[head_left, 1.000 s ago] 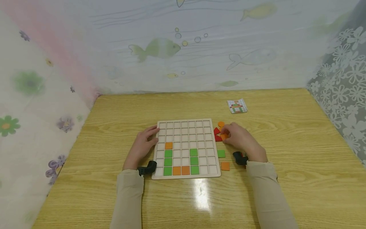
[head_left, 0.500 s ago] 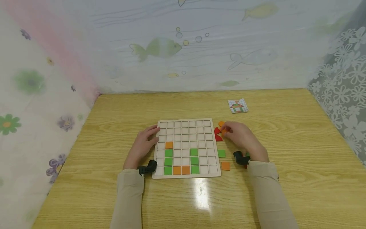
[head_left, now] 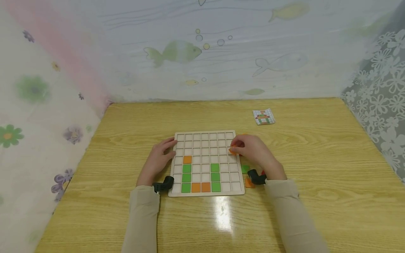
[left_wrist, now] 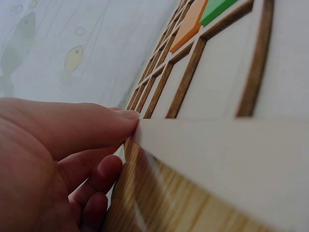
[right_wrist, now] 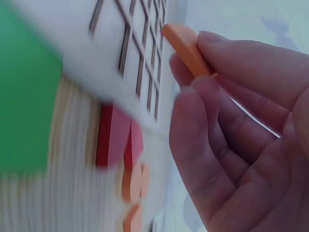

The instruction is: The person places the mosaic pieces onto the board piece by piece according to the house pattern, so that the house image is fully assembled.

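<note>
A light wooden grid board (head_left: pixel 205 140) lies on the table, with several green and orange square tiles set in its cells. At its left edge rests my left hand (head_left: pixel 157 160); in the left wrist view the thumb (left_wrist: pixel 91 128) touches the rim and the other fingers bend loosely below. My right hand (head_left: pixel 256 151) is over the board's right edge, pinching an orange tile (right_wrist: pixel 186 48) between thumb and fingertips. The held tile is tilted and clear of the board. Red pieces (right_wrist: pixel 116 137) and orange pieces (right_wrist: pixel 133 181) lie beneath that hand, mostly hidden in the head view.
A small printed pattern card (head_left: pixel 264 116) lies at the back right of the table (head_left: pixel 133 119). Beside the board's right edge are a green tile (head_left: pixel 245 169) and an orange tile (head_left: pixel 248 183), partly under the black wrist camera (head_left: pixel 257 176). Walls border the back and left.
My right hand has lifted the orange tile from the loose pieces and moved left with it, over the board's right edge. The left hand stays on the left edge.
</note>
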Available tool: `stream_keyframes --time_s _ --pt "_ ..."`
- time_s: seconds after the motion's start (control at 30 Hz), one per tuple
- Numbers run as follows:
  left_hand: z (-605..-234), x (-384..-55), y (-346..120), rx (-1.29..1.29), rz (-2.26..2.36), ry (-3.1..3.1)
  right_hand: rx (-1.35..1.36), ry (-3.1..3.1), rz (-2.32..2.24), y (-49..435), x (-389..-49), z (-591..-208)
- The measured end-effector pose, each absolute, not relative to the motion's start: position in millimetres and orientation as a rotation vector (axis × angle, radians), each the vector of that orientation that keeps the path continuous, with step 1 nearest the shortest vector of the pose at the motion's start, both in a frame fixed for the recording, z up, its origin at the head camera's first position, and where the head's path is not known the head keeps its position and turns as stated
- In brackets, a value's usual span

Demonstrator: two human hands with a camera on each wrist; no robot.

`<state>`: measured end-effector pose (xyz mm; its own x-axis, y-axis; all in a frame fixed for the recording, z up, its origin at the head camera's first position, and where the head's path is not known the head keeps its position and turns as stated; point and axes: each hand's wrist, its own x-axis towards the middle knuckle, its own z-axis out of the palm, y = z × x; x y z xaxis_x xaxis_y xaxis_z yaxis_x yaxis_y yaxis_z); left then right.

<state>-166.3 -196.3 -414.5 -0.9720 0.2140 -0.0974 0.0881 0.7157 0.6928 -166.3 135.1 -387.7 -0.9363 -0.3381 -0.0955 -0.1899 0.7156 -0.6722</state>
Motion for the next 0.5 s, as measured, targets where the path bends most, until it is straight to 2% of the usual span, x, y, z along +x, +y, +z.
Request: stream_keyframes --time_s 0.5 --pt "-415 -166 -196 0.245 1.089 2.764 -0.679 2.643 -1.008 88 -164 -391"
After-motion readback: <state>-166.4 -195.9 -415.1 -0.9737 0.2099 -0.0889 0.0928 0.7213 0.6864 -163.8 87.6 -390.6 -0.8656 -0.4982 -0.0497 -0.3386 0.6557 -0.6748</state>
